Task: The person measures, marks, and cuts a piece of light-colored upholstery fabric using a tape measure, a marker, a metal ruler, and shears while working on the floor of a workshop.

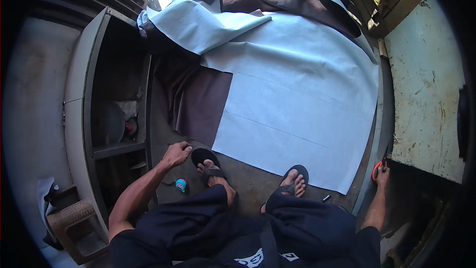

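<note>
On the floor ahead of me lies a large sheet of material [297,104], pale blue-white on its upturned side, with thin straight lines drawn across it. Its dark brown face [201,99] shows at the left and in the bunched folds at the back. My right hand [383,175] grips orange-handled scissors [377,170] beyond the sheet's right edge, dark blades pointing away from me. My left hand [177,154] hangs above the floor by my left foot, fingers curled, with nothing visible in them. A turquoise tape measure [181,184] lies below it.
A pen [325,198] lies near the sheet's front right corner. An open-fronted cabinet [119,151] stands at the left, beside a brown woven-textured frame [74,218]. A worn, pale panel [424,89] bounds the right side. My sandalled feet [295,181] flank the sheet's near edge.
</note>
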The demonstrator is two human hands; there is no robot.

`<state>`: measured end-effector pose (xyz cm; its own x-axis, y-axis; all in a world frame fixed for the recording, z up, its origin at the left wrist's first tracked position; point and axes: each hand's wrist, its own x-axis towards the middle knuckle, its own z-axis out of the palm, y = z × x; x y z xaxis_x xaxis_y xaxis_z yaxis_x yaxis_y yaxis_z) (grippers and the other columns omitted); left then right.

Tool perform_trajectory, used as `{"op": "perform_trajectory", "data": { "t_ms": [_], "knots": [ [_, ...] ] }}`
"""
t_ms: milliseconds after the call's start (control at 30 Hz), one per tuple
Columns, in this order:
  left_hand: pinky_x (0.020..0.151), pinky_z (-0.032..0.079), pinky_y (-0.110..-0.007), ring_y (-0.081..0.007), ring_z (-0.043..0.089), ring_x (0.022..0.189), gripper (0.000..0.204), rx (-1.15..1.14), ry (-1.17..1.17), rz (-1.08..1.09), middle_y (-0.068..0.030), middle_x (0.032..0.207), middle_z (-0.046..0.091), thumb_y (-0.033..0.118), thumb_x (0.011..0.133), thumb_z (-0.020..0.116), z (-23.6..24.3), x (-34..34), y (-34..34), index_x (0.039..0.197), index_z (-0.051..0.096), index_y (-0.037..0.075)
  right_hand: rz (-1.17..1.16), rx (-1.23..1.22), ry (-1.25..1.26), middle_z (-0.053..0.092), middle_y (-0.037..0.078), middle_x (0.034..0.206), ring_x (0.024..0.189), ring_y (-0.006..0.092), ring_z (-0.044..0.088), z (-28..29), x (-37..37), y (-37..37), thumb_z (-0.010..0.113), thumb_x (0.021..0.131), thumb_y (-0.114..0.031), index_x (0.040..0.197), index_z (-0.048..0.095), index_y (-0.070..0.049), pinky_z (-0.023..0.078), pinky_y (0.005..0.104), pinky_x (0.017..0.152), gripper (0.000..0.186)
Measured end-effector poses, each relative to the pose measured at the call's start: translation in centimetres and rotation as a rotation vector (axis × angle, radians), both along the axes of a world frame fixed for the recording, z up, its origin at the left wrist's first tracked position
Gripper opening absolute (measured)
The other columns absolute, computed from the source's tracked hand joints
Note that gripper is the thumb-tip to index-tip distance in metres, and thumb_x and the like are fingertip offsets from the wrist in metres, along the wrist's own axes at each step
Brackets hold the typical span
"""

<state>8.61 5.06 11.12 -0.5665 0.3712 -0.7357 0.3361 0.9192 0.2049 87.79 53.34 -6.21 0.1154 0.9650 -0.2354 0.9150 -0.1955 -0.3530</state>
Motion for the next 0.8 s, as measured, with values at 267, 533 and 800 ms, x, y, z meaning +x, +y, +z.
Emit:
{"op": "perform_trajectory", "data": {
  "t_ms": [267, 533, 800],
  "knots": [
    [0.088, 0.054, -0.035, -0.0249, 0.066, 0.098, 0.032, 0.314, -0.405, 0.749, -0.0165, 0.106, 0.065, 0.024, 0.098, 0.054, -0.3, -1.0, -6.3, 0.116, 0.06, -0.001, -0.081, -0.099, -0.012, 0.065, 0.008, 0.081, 0.077, 0.0196, 0.062, 5.6, -6.0, -3.8, 0.068, 0.09, -0.044, 0.098, 0.065, -0.001, 0.049, 0.0346, 0.072, 0.045],
    [0.107, 0.047, -0.051, -0.0389, 0.049, 0.132, 0.061, 0.533, -0.877, 1.455, -0.0274, 0.147, 0.039, 0.021, 0.096, 0.063, -11.6, 3.8, -3.9, 0.142, 0.033, -0.006, 0.159, -0.126, 0.333, 0.057, -0.001, 0.076, 0.067, 0.0053, 0.049, 19.6, -24.8, -10.2, 0.066, 0.092, -0.029, 0.1, 0.067, -0.001, 0.04, 0.0243, 0.059, 0.029],
    [0.082, 0.051, -0.038, -0.0191, 0.059, 0.097, 0.036, 0.43, -0.897, 1.067, -0.0077, 0.117, 0.063, 0.026, 0.092, 0.072, -12.7, 0.4, -0.2, 0.119, 0.055, 0.007, 0.578, -0.282, 0.134, 0.059, 0.003, 0.079, 0.07, 0.0105, 0.051, 30.4, -44.8, -15.5, 0.066, 0.088, -0.03, 0.103, 0.065, 0.002, 0.043, 0.0274, 0.064, 0.035]
  ]
}}
